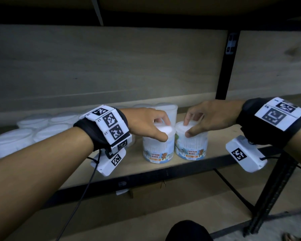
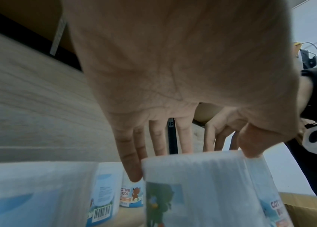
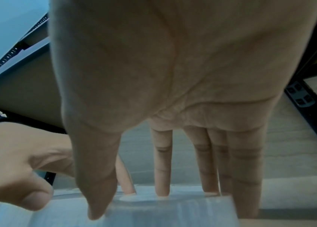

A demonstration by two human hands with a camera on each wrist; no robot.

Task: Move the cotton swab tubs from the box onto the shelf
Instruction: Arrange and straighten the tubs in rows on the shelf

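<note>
Left hand [image 1: 146,121]: centre of the head view, fingers and thumb curled over the lid rim of a clear round plastic cotton-bud tub with a blue "COTTON BUDS" bear label [image 1: 158,145]; thumb on the near edge, fingers on the far edge. In the left wrist view the same hand [image 2: 183,79] grips the tub [image 2: 202,188] from above, thumb at the right of the rim.

Right hand [image 1: 210,115]: just right of centre, fingertips and thumb pinching the lid of a second, matching clear tub [image 1: 191,144]. The right wrist view shows the hand [image 3: 169,79] with fingers reaching down over the far rim of that tub [image 3: 163,213] and the thumb on the near side.

Both tubs: upright, side by side, touching or nearly so, near the front edge of the pale wooden shelf board with black metal frame [image 1: 163,168].

Further white-lidded tubs [image 1: 30,131]: grouped on the same shelf at the left of the frame, blurred; one more clear tub [image 1: 170,110] stands behind the two held ones.

Wrist bands with black-and-white square markers [image 1: 111,125]: one on each forearm, a white camera housing under each.

Black metal upright post [image 1: 228,65]: upper right, against the wooden back panel.
</note>
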